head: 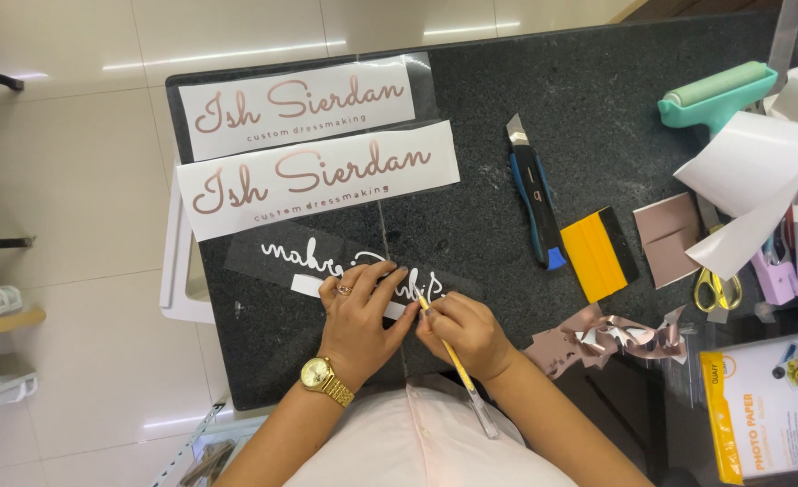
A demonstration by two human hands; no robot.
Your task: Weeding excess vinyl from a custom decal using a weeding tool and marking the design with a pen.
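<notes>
With the left hand pressed flat on the clear lettered strip and right-hand fingers clamped on the weeding tool, a slip could tear a letter.

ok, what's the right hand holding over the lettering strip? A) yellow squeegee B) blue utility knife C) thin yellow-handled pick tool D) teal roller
C: the right hand grips a thin yellow-handled pick tool with its tip at the lettering strip, while the blue utility knife, yellow squeegee and teal roller lie untouched on the dark table.
</notes>
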